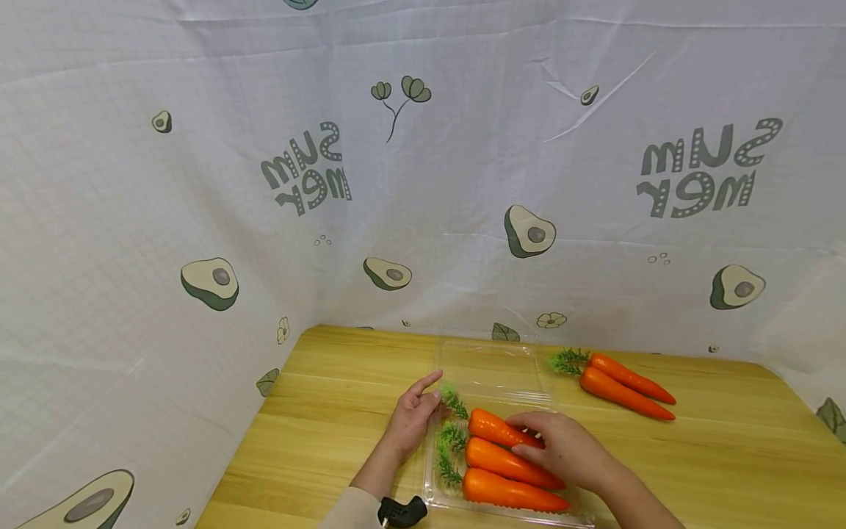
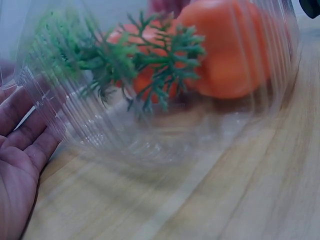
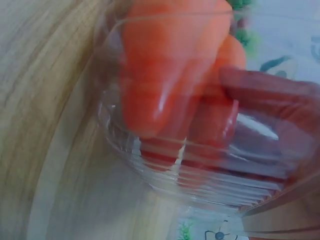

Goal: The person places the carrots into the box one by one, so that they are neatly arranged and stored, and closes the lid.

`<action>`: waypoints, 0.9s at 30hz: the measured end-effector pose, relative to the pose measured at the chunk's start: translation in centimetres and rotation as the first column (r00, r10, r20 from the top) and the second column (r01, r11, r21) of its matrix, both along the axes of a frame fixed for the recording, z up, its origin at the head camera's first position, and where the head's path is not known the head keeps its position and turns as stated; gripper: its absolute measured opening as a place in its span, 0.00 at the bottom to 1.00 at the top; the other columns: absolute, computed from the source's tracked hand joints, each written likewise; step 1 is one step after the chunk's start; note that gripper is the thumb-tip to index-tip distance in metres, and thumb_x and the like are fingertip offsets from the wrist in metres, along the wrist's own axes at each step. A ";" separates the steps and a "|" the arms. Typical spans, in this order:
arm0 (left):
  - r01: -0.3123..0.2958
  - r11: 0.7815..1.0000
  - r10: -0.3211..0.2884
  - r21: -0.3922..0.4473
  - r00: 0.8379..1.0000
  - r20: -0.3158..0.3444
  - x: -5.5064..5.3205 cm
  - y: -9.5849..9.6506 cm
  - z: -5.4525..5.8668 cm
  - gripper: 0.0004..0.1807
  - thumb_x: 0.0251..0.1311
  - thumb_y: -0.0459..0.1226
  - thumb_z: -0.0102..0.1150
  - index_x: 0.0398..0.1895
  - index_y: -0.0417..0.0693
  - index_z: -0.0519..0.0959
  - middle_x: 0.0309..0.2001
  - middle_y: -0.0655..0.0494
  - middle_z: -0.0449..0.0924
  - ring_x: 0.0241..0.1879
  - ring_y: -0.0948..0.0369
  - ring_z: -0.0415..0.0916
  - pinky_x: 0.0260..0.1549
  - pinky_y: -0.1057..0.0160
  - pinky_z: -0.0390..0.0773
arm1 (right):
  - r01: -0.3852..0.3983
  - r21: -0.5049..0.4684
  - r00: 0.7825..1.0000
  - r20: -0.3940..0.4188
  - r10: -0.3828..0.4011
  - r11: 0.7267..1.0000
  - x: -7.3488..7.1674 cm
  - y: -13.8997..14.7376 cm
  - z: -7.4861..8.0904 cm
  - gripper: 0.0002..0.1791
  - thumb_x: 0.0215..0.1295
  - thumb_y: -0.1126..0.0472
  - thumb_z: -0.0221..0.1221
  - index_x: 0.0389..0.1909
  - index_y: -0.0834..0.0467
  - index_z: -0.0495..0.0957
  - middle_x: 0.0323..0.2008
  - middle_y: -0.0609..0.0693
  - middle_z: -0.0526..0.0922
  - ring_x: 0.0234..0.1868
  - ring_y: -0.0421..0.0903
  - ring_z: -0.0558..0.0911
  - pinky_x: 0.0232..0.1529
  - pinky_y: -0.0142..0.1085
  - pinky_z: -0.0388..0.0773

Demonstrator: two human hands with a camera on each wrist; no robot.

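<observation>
We see two bare hands apart from each other at a clear plastic box [image 1: 456, 507] that stands open on a wooden table [image 1: 284, 455]. Its transparent lid [image 1: 492, 367] lies folded back on the far side, toward the cloth [image 1: 449, 184] printed with avocados and mirrored lettering. Inside the box we count three orange carrots lying side by side, their green leafy tops to the left and their tips to the right. The right hand [image 1: 562, 448] reaches in from the right and pinches the farthest carrot [image 1: 490, 424] near its tip, between thumb and fingers. The middle carrot [image 1: 502, 459] lies just beneath the thumb, and the nearest carrot [image 1: 509, 492] lies along the front wall. At the left wall we find the left hand [image 1: 411, 420] with its fingers extended, resting against the plastic from outside; a black device [image 1: 402, 512] sits at that wrist. Right of the lid, we see two more carrots [image 1: 624, 395] together on the table, leaves leftward.
</observation>
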State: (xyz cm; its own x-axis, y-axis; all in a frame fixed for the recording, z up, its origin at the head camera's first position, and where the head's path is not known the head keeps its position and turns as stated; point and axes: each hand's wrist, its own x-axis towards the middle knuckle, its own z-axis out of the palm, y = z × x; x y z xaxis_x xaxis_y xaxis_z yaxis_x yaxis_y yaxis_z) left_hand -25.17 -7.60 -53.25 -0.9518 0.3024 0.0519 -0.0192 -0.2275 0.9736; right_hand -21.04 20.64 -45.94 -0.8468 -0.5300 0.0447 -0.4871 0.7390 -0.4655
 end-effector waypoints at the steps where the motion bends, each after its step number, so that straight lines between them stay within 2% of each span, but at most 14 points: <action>1: 0.000 1.000 0.000 0.002 1.000 0.000 0.0 0.0 0.0 0.30 0.79 0.38 0.48 0.78 0.37 0.59 0.28 0.68 0.77 0.38 0.70 0.81 0.51 0.69 0.82 | 0.002 0.011 1.000 -0.007 -0.002 1.000 0.0 -0.1 0.0 0.18 0.64 0.50 0.69 0.53 0.51 0.85 0.45 0.40 0.88 0.41 0.36 0.83 0.43 0.38 0.84; 12: -0.016 0.999 0.015 -0.035 1.000 -0.025 0.2 -0.1 0.1 0.30 0.78 0.40 0.49 0.78 0.38 0.61 0.28 0.67 0.79 0.34 0.69 0.80 0.42 0.71 0.80 | -0.002 0.089 0.999 -0.052 0.007 0.996 0.2 -0.5 0.0 0.18 0.63 0.51 0.70 0.52 0.52 0.86 0.42 0.42 0.89 0.39 0.39 0.85 0.42 0.41 0.85; 16: -0.027 0.998 0.025 -0.050 0.999 -0.031 0.2 0.0 0.1 0.30 0.78 0.40 0.50 0.77 0.39 0.61 0.27 0.67 0.77 0.33 0.70 0.79 0.40 0.72 0.79 | -0.001 0.095 1.000 -0.026 0.003 0.996 0.1 -0.6 0.1 0.19 0.63 0.51 0.69 0.53 0.52 0.85 0.43 0.42 0.89 0.41 0.42 0.87 0.44 0.45 0.85; 22: -0.042 0.997 0.041 -0.061 0.999 -0.023 0.1 0.0 0.1 0.28 0.78 0.40 0.49 0.77 0.42 0.64 0.23 0.67 0.71 0.27 0.70 0.72 0.33 0.72 0.75 | 0.004 0.044 0.999 0.037 -0.006 0.999 0.0 -0.4 0.4 0.19 0.65 0.51 0.68 0.54 0.54 0.85 0.45 0.46 0.90 0.44 0.47 0.88 0.45 0.46 0.86; 27: -0.032 0.998 0.030 -0.054 0.999 -0.024 0.1 0.0 0.0 0.28 0.79 0.39 0.48 0.77 0.41 0.63 0.21 0.68 0.68 0.25 0.70 0.69 0.31 0.72 0.73 | 0.007 -0.058 0.993 0.114 -0.001 0.998 0.1 0.0 0.7 0.22 0.68 0.47 0.65 0.56 0.55 0.84 0.49 0.49 0.89 0.46 0.47 0.87 0.44 0.40 0.86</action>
State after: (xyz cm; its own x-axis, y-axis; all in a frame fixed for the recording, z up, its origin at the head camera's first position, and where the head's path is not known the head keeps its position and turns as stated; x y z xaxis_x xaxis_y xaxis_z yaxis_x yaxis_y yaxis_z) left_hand -25.06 -7.61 -53.22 -0.9594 0.2758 0.0587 0.0099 -0.1749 0.9845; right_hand -20.90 20.68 -45.26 -0.8503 -0.5259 -0.0216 -0.4255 0.7110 -0.5599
